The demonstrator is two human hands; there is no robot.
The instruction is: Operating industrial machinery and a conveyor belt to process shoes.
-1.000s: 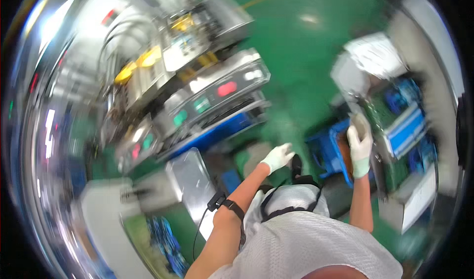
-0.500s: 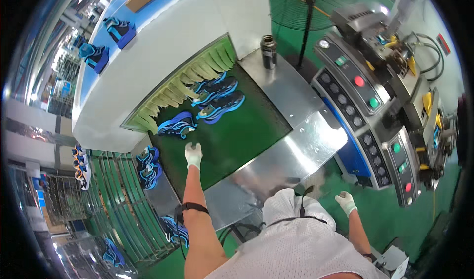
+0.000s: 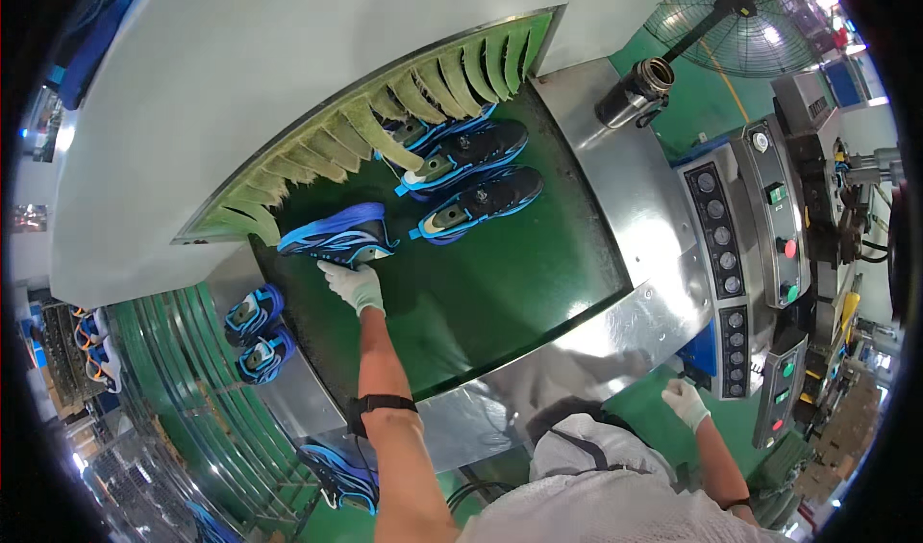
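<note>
My gloved left hand (image 3: 353, 285) is at the near edge of a blue and black shoe (image 3: 336, 233) lying on its side on the green belt (image 3: 481, 303). Its fingers are spread apart and touch the shoe; some fingertips are hidden by it. To the right lie two dark shoes with blue trim, a nearer shoe (image 3: 481, 203) and a farther shoe (image 3: 471, 156). Part of another blue shoe (image 3: 415, 137) shows under the fringe curtain (image 3: 356, 125). My gloved right hand (image 3: 685, 404) hangs at the lower right, fingers curled in, nothing visible in it.
Two blue shoes (image 3: 258, 336) rest on the metal edge at the left, beside a tubular rack (image 3: 183, 379). An uncapped dark flask (image 3: 635, 93) stands on the metal ledge (image 3: 615, 158). A control panel machine (image 3: 740, 254) is at the right, with a fan (image 3: 740, 24) behind.
My view has come closer to the belt and turned. My left hand has moved forward from just short of the side-lying shoe to its edge. My right hand stays low at the right, still curled.
</note>
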